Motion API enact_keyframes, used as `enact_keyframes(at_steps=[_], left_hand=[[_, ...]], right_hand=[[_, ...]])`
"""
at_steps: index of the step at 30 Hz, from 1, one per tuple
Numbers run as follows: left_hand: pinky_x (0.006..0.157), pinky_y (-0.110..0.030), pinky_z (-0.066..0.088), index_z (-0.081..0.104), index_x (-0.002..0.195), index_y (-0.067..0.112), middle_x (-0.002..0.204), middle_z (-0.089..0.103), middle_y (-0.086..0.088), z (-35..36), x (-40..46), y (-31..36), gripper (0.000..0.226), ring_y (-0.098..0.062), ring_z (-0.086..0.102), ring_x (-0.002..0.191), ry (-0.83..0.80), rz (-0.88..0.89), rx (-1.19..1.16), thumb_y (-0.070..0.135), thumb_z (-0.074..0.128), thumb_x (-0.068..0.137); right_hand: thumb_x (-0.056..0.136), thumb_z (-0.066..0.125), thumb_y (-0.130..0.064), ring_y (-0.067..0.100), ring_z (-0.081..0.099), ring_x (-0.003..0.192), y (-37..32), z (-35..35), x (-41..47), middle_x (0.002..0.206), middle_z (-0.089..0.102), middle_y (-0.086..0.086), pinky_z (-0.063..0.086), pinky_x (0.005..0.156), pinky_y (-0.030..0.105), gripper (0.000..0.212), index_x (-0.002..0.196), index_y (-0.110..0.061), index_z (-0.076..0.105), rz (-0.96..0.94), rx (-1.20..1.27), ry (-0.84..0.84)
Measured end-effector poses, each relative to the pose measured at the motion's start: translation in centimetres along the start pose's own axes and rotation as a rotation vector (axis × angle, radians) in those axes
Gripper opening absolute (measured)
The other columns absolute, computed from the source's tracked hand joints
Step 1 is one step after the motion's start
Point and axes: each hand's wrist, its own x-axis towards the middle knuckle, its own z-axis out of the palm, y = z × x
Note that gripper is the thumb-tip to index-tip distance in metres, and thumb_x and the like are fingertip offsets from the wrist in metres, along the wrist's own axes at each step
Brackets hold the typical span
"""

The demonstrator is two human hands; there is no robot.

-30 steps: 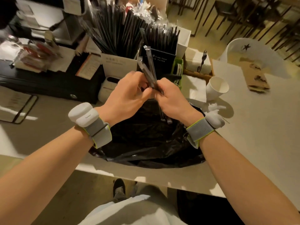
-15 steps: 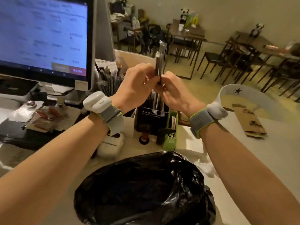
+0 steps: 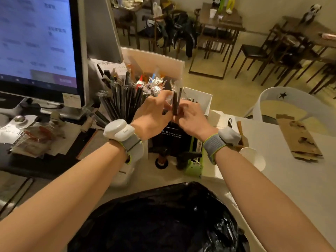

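Both hands meet above the straw boxes and hold a few black wrapped straws (image 3: 175,101) upright between them. My left hand (image 3: 152,117) pinches the straws from the left with thumb and fingertips. My right hand (image 3: 190,118) grips them from the right, fingers curled. Below the hands stands a black paper-straw box (image 3: 172,140). To its left a white box (image 3: 125,99) is packed with several black wrapped straws. A black plastic bag (image 3: 163,219) lies on the counter near me.
A screen (image 3: 38,46) stands at the left over a black drawer with papers. A white paper cup (image 3: 253,159), a green dispenser (image 3: 193,164) and brown cardboard holders (image 3: 298,139) lie at the right. A white chair (image 3: 294,100), tables and dark chairs fill the room beyond.
The hands with the straws rose from over the black bag to above the straw boxes. The view tilted up, so the screen and room came into sight.
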Motion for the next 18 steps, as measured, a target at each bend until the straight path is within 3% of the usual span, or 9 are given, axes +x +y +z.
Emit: enact_keyframes(at_steps=[4,7,9,12,15,18], left_hand=[[0.08,-0.032,0.043,0.039,0.137,0.02,0.108,0.068,-0.002,1.2,-0.2,-0.8,0.058,-0.023,0.053,0.106,0.071,-0.053,0.094,0.019,0.062,0.084],[0.079,-0.028,0.037,0.044,0.133,0.018,0.109,0.066,-0.002,0.6,-0.1,-0.9,0.05,-0.022,0.049,0.107,0.13,-0.006,0.096,0.017,0.06,0.085],[0.081,-0.03,0.038,0.045,0.132,0.016,0.112,0.065,-0.004,0.5,-0.3,-0.6,0.048,-0.023,0.046,0.11,0.121,0.04,0.095,0.015,0.056,0.086],[0.095,-0.038,0.041,0.038,0.14,0.013,0.128,0.054,-0.012,0.8,-0.5,0.2,0.06,-0.029,0.041,0.119,0.135,0.062,0.133,0.008,0.054,0.083],[0.101,-0.041,0.035,0.028,0.147,0.011,0.146,0.038,-0.017,1.0,-0.8,1.2,0.073,-0.035,0.035,0.126,0.178,0.089,0.274,0.002,0.05,0.077],[0.101,-0.038,0.025,0.033,0.145,0.016,0.15,0.038,-0.006,1.4,-0.7,0.5,0.065,-0.031,0.031,0.132,-0.031,0.159,0.559,0.008,0.04,0.081]], right_hand=[[0.072,0.08,-0.033,0.019,0.056,0.094,1.3,0.7,-0.6,0.106,0.061,0.008,0.047,0.083,0.03,0.048,0.112,-0.013,0.062,0.116,-0.052,0.068],[0.069,0.083,-0.035,0.021,0.052,0.105,1.3,0.1,-0.8,0.116,0.052,0.008,0.049,0.092,0.036,0.067,0.124,-0.015,0.052,0.134,-0.034,0.11],[0.07,0.082,-0.035,0.022,0.051,0.108,1.1,-0.1,-1.0,0.118,0.047,0.008,0.049,0.094,0.036,0.073,0.13,-0.015,0.046,0.125,-0.044,0.211],[0.077,0.071,-0.041,0.026,0.042,0.113,0.7,0.1,-1.2,0.126,0.04,0.011,0.045,0.095,0.038,0.073,0.138,-0.016,0.038,0.051,-0.258,0.315],[0.084,0.058,-0.044,0.033,0.027,0.131,0.6,1.0,-2.2,0.148,0.027,0.013,0.032,0.107,0.049,0.075,0.146,-0.016,0.025,-0.008,-0.442,0.135],[0.089,0.054,-0.045,0.032,0.011,0.145,1.6,2.3,-2.8,0.157,0.018,0.012,0.018,0.116,0.053,0.077,0.15,-0.012,0.019,0.004,-0.457,-0.133]])
